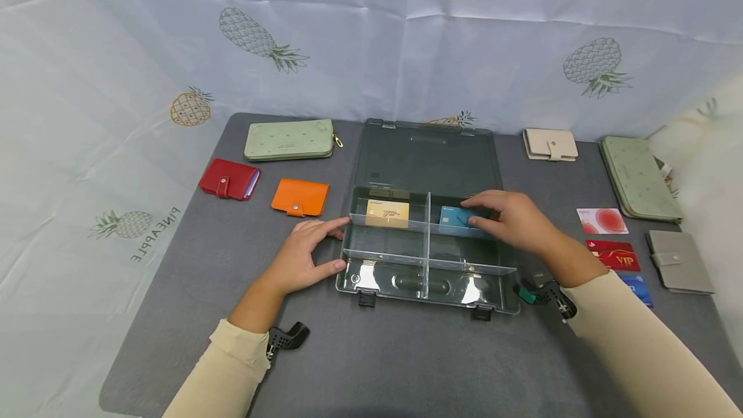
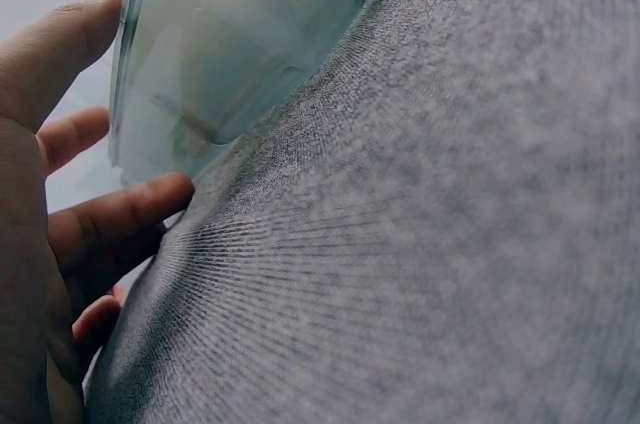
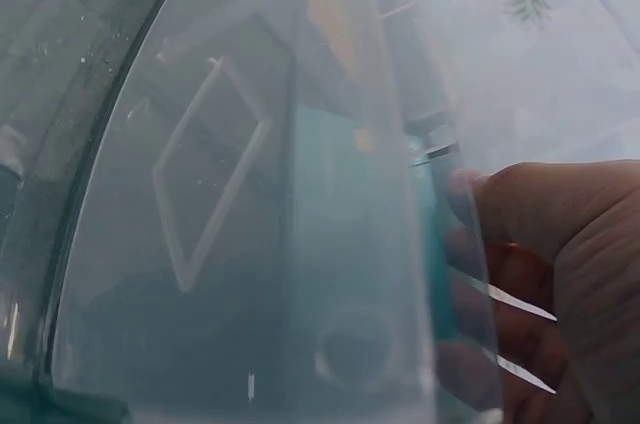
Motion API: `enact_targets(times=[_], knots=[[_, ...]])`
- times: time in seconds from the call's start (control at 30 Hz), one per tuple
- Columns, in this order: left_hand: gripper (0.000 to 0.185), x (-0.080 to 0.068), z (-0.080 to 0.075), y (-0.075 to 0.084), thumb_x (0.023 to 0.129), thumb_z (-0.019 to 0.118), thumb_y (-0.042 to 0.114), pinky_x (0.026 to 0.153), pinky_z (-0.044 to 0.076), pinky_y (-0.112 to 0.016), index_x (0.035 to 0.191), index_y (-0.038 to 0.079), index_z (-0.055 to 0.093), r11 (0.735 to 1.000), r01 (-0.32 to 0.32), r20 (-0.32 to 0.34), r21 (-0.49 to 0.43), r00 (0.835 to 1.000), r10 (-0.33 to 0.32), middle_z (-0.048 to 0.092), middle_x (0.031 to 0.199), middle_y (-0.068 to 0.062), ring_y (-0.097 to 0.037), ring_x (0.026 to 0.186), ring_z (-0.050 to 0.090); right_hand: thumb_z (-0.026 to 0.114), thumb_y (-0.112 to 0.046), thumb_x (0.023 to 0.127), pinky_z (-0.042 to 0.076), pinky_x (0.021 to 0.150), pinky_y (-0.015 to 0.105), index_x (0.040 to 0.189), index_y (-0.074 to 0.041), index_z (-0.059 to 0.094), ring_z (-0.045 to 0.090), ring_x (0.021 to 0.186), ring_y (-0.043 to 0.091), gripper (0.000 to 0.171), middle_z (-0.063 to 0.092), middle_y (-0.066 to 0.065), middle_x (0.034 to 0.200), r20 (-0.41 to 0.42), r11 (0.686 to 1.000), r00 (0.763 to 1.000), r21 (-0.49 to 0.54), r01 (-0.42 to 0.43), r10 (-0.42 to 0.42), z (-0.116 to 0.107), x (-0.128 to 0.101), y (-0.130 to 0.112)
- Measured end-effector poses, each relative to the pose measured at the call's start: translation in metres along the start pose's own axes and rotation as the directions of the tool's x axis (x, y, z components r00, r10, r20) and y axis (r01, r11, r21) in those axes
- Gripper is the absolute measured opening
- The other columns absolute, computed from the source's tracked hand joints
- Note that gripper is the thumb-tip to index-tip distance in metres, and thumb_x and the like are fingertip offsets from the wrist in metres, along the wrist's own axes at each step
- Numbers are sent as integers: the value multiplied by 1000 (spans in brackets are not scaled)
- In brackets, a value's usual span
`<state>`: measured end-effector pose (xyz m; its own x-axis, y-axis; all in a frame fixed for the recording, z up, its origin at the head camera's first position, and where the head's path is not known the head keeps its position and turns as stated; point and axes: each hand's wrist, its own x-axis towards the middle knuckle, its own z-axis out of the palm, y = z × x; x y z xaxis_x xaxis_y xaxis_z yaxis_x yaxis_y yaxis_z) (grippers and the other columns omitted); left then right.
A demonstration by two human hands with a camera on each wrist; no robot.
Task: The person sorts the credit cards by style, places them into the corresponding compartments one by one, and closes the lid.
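A clear plastic organizer box [image 1: 428, 257] lies open on the grey table [image 1: 371, 353], its lid [image 1: 428, 157] laid back flat behind it and its inside split by dividers into compartments.

The right hand [image 1: 513, 218] reaches into the far right compartment, and its fingers [image 1: 484, 199] are curled round a teal card [image 1: 455, 217], pinching it by its right end so that the card stands on edge just behind the cross divider. The card runs out to the left of those fingers, with the thumb below it and the other fingers over its top edge. In the right wrist view the teal card [image 3: 350, 274] shows blurred through the clear wall, with the fingertips [image 3: 500, 274] pressed against it from the right.

The left hand [image 1: 302, 253] rests on the table against the box's left wall. Its fingers [image 1: 325, 229] are loosely spread and hold nothing; the forefinger touches the left wall near the far corner, the thumb touches the same wall nearer the front. The left wrist view shows the box corner [image 2: 220, 54] between the thumb and the fingers [image 2: 120, 214], touching both.

A beige card [image 1: 387, 213] stands in the far left compartment, just right of the left forefinger and well left of the right fingers.

Left of the left hand lie an orange wallet [image 1: 300, 197], a red wallet [image 1: 229, 179] and a long green wallet [image 1: 289, 139]. Right of the right hand lie a red VIP card [image 1: 614, 255], a pink card [image 1: 602, 220], a blue card [image 1: 638, 288] and a grey wallet [image 1: 678, 262].
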<state>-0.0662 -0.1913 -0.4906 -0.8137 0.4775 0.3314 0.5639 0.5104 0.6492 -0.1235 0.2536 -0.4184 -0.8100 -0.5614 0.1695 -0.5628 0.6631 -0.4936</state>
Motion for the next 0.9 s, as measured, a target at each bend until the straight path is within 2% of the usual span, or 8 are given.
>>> enact_targets(times=[0.2, 0.27, 0.37, 0.47, 0.57, 0.7, 0.8, 0.9], knots=[[75, 1, 0, 0, 92, 75, 52, 111, 36, -53, 156, 18, 56, 1000, -5, 6, 1, 1000, 5, 74, 117, 2, -21, 116, 65, 86, -3, 87, 56, 71, 46, 121, -10, 79, 71, 97, 28, 35, 76, 9, 119, -132, 999, 991, -46, -20, 14, -8, -25, 0], [75, 1, -1, 0, 92, 75, 54, 111, 36, -52, 156, 19, 56, 1000, -8, 4, -1, 1000, 8, 74, 117, 2, -21, 116, 65, 87, -3, 87, 57, 72, 45, 121, -10, 79, 71, 98, 28, 36, 76, 10, 120, -157, 997, 986, -49, -56, 48, -10, -36, 2], [75, 1, -1, 0, 93, 73, 55, 111, 36, -52, 155, 18, 57, 1000, -7, -1, -2, 1000, 7, 74, 117, 3, -21, 115, 65, 85, -7, 90, 56, 73, 35, 123, -13, 78, 69, 98, 25, 34, 75, 9, 122, -160, 990, 978, -31, -137, 131, -16, -56, 7], [75, 1, -1, 0, 93, 73, 56, 111, 36, -52, 156, 18, 57, 1000, -3, 5, -1, 1000, 3, 74, 118, 4, -20, 116, 65, 83, -8, 92, 51, 79, 22, 124, -14, 77, 65, 100, 18, 33, 74, 5, 123, -147, 980, 970, 3, -197, 195, -23, -79, 15], [76, 1, -1, 0, 92, 75, 54, 112, 36, -52, 156, 18, 57, 1000, 2, 8, 1, 1000, -2, 74, 118, 4, -20, 117, 65, 83, -3, 91, 45, 86, 13, 125, -13, 76, 62, 104, 7, 36, 72, 0, 122, -128, 979, 970, 30, -203, 205, -30, -103, 26], [75, 1, -1, 0, 91, 75, 52, 111, 36, -52, 155, 17, 57, 1000, -1, 1, -1, 1000, 1, 74, 118, 4, -21, 115, 66, 85, -3, 88, 45, 74, 15, 127, -12, 75, 57, 94, -4, 41, 71, 5, 122, -97, 972, 967, 15, -233, 234, -41, -131, 42], [75, 2, -1, 1, 92, 73, 56, 111, 36, -52, 155, 18, 57, 1000, -1, 1, -2, 1000, 1, 74, 117, 4, -21, 115, 65, 84, -7, 91, 43, 66, 15, 130, -11, 73, 52, 88, -9, 41, 70, 13, 122, -78, 949, 946, 3, -315, 314, -51, -147, 56], [76, 2, 0, 1, 94, 71, 59, 111, 36, -53, 155, 17, 57, 1000, 0, 2, -3, 1000, 0, 74, 117, 3, -22, 116, 65, 82, -8, 93, 42, 72, 7, 132, -7, 70, 48, 98, -19, 41, 66, -5, 127, -82, 925, 922, 7, -379, 379, -62, -157, 76]])
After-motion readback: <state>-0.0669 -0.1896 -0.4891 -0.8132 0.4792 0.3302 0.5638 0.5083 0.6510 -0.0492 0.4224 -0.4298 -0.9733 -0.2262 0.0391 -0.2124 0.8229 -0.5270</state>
